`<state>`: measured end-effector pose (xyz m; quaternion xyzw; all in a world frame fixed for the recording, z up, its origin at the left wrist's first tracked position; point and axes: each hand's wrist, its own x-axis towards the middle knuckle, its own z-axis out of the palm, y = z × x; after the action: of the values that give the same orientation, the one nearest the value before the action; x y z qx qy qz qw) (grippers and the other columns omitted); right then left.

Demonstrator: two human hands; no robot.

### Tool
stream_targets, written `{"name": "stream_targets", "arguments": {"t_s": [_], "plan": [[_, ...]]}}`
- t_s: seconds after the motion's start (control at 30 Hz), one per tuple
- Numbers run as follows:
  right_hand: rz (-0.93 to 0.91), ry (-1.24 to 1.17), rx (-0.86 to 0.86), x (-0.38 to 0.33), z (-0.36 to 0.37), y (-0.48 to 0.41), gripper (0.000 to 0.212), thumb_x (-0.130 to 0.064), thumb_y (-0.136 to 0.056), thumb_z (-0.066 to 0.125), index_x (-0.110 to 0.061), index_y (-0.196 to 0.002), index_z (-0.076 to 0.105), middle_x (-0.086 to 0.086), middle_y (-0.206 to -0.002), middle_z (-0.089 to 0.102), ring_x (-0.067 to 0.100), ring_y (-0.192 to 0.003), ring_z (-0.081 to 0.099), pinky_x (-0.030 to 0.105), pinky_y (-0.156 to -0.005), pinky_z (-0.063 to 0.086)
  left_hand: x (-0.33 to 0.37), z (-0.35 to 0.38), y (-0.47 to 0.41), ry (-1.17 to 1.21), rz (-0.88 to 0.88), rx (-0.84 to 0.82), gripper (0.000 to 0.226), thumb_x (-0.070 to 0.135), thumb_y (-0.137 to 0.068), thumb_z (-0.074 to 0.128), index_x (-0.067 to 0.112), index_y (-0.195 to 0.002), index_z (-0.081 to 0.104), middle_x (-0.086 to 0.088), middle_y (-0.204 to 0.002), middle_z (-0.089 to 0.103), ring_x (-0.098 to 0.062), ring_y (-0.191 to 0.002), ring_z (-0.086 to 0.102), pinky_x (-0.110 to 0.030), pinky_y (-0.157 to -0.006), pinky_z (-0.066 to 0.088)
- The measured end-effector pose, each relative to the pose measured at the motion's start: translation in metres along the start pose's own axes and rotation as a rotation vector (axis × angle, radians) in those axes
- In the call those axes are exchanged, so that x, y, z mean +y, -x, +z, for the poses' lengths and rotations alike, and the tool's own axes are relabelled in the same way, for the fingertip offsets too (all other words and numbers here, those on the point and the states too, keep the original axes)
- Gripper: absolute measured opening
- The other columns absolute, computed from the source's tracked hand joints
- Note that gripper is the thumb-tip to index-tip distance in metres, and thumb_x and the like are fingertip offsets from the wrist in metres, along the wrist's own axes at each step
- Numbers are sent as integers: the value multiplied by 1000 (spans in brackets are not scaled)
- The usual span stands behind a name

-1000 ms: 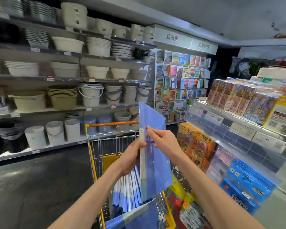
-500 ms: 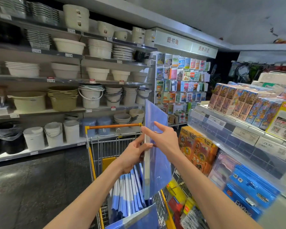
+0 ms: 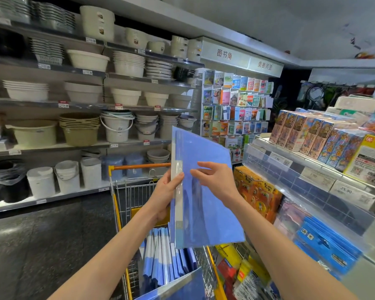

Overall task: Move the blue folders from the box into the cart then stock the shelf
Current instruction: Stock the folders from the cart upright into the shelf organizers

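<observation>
Head view. The left hand (image 3: 164,197) grips the pale spine edge of one blue folder (image 3: 206,219), thumb laid over the front of the spine and fingers curled behind it. The right hand (image 3: 218,180) lies against the folder's front cover with fingers straight and spread, thumb apart from them; it clasps nothing.

The folder is held upright, slightly tilted, above the cart (image 3: 139,166), which has an orange handle bar and a yellow frame. More blue folders (image 3: 165,256) stand on edge inside the cart's wire basket, packed side by side. Another blue sheet (image 3: 182,286) leans across the near end of the basket.

On the right stands a display shelf (image 3: 277,163) with a clear front rail and price tags. Its top tier carries a row of illustrated boxes (image 3: 312,131); lower down are orange packets (image 3: 256,191) and, nearer, blue packs (image 3: 327,241).

On the far left, wall shelving (image 3: 52,105) bears stacked pale basins (image 3: 128,63), buckets and bins. A rack of small books (image 3: 234,105) stands at the far end under a lettered sign.
</observation>
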<state>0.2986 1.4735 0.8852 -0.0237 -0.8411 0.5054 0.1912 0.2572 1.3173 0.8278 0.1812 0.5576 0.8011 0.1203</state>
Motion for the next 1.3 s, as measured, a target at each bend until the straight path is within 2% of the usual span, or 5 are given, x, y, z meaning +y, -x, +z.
{"name": "stream_targets", "arguments": {"t_s": [0.2,0.37,0.57,0.8,1.3], "plan": [[-44,261,79,22,3,3,67,-41,-86,75,-13,-142,53,5,-143,55,20,-133,48,32,-105,39,3,-11,-6,114,-32,178,26,29,-100,60,25,-126,57,-7,-115,74,-28,-99,74,-49,-84,60],[638,54,132,71,-21,14,144,-86,-47,74,-8,-154,19,13,-160,25,38,-144,28,60,-112,34,19,-40,-11,184,1,300,28,28,-98,63,27,-125,53,-10,-109,72,-27,-87,74,-44,-64,62],[797,-778,147,71,5,21,61,-22,-85,77,0,-136,51,20,-121,65,34,-103,66,47,-78,59,29,-49,-21,173,78,400,33,29,-97,66,29,-129,58,-6,-111,74,-26,-96,74,-44,-73,61],[608,-737,416,43,3,4,9,-1,-93,64,-7,-97,60,7,-92,64,18,-68,59,25,-44,50,37,-62,-30,190,106,536,25,33,-103,55,25,-126,53,-1,-104,68,-22,-93,68,-42,-78,57],[391,-528,375,-37,-83,-46,17,0,-90,67,6,-106,65,11,-93,62,20,-70,58,30,-52,50,74,-104,-22,-473,409,466,39,54,-103,42,30,-126,61,-1,-116,71,-22,-104,69,-42,-83,54]]}}
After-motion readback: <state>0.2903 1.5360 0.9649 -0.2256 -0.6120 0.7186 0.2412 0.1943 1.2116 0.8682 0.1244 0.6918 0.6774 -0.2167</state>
